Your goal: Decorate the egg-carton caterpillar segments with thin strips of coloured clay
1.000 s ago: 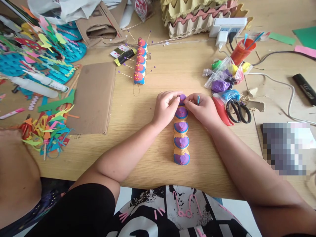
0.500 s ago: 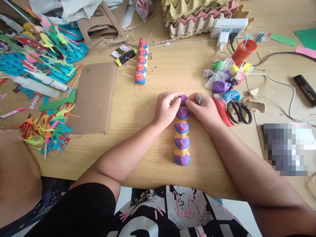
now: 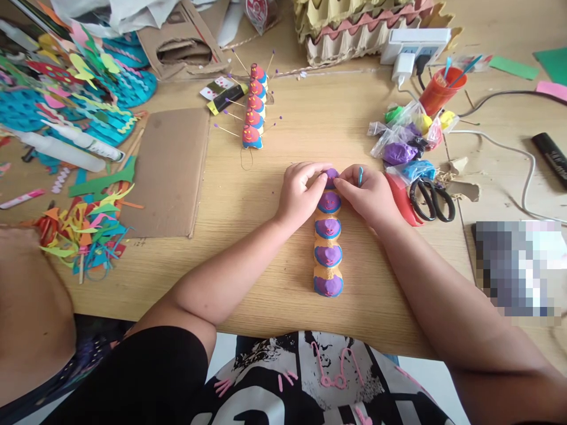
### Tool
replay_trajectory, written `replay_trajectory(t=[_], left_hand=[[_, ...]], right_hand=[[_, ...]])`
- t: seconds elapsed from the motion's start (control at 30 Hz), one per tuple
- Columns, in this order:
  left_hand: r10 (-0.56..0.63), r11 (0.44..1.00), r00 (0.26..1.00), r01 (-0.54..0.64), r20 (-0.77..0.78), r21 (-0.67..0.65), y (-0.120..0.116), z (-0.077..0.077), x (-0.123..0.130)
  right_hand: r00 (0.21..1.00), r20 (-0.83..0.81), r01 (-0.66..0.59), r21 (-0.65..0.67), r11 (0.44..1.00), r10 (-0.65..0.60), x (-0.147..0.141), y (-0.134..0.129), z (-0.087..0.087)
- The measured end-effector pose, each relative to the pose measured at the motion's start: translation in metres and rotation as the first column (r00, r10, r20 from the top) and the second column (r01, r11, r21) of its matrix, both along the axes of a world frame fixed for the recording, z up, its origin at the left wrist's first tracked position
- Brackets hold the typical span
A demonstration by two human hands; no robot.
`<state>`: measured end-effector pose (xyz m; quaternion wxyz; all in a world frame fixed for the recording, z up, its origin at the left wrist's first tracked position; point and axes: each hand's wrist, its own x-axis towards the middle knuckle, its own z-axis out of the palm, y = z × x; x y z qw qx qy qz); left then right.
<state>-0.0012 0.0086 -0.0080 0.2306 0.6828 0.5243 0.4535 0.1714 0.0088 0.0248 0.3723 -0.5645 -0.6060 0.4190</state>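
Observation:
A caterpillar made from an egg-carton strip lies lengthwise in front of me, its orange bumps topped with blue and purple clay and small pink faces. My left hand is closed on the far bump from the left, thumb and fingers pinching its side. Against the right side of that same bump press the fingertips of my right hand. A thin blue tool pokes up from between the right fingers; most of it is hidden. What the right fingertips touch on the clay is too small to make out.
A finished-looking red and blue caterpillar with stick legs stands farther back. Left are cardboard, paper scraps and glue bottles. Right are clay bags, scissors, a red cup and cables. Another person's arm rests at left.
The view has shifted slightly. My right fingertips have come in a little closer on the far bump; my left hand keeps its hold.

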Motion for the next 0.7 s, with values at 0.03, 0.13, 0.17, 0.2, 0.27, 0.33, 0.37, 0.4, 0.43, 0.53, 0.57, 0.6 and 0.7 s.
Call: replay_trajectory(t=[0.03,0.13,0.17,0.2,0.27,0.33,0.37,0.4,0.43,0.53,0.57,0.6,0.7], left_hand=[[0.000,1.000,1.000,0.000,-0.002,-0.001,0.0001,-0.0001,0.0000],[0.001,1.000,1.000,-0.001,-0.011,-0.003,0.0002,-0.0004,-0.0001],[0.002,1.000,1.000,-0.002,-0.013,-0.002,0.0002,-0.0006,0.0000],[0.004,1.000,1.000,-0.004,-0.015,-0.001,0.0001,-0.0007,0.0000],[0.009,1.000,1.000,-0.009,-0.018,0.005,-0.0002,-0.0011,0.0002],[0.012,1.000,1.000,-0.012,-0.019,0.016,-0.0005,-0.0015,0.0004],[0.014,1.000,1.000,-0.014,-0.019,0.021,-0.0006,-0.0017,0.0006],[0.016,1.000,1.000,-0.016,-0.019,0.025,-0.0006,-0.0019,0.0007],[0.019,0.999,1.000,-0.018,-0.017,0.029,-0.0005,-0.0020,0.0009],[0.030,0.999,0.999,-0.029,-0.014,0.033,0.0000,-0.0022,0.0014],[0.034,0.999,0.999,-0.033,-0.016,0.032,0.0002,-0.0022,0.0016],[0.037,0.999,0.999,-0.037,-0.020,0.031,0.0004,-0.0022,0.0017],[0.044,0.999,0.999,-0.043,-0.025,0.028,0.0008,-0.0020,0.0022]], right_hand=[[1.000,0.002,0.000,0.001,1.000,0.000,0.0000,0.0002,-0.0002],[1.000,0.005,-0.002,0.008,1.000,0.002,-0.0002,0.0008,-0.0006],[1.000,0.008,-0.002,0.009,1.000,0.002,-0.0003,0.0010,-0.0006],[1.000,0.011,-0.002,0.009,1.000,0.002,-0.0003,0.0012,-0.0006],[1.000,0.021,-0.003,0.008,1.000,0.003,-0.0003,0.0015,-0.0004],[1.000,0.029,-0.004,0.012,1.000,0.003,-0.0003,0.0017,-0.0004],[1.000,0.031,-0.003,0.015,1.000,0.003,-0.0003,0.0018,-0.0005],[0.999,0.033,-0.003,0.018,1.000,0.003,-0.0003,0.0018,-0.0007],[0.999,0.035,-0.002,0.020,1.000,0.002,-0.0003,0.0019,-0.0009],[0.999,0.042,-0.007,0.019,1.000,0.006,-0.0003,0.0020,-0.0012],[0.999,0.045,-0.010,0.014,1.000,0.009,-0.0003,0.0020,-0.0011],[0.999,0.048,-0.012,0.010,1.000,0.011,-0.0004,0.0020,-0.0008],[0.998,0.062,-0.014,0.003,1.000,0.013,-0.0007,0.0017,0.0004]])
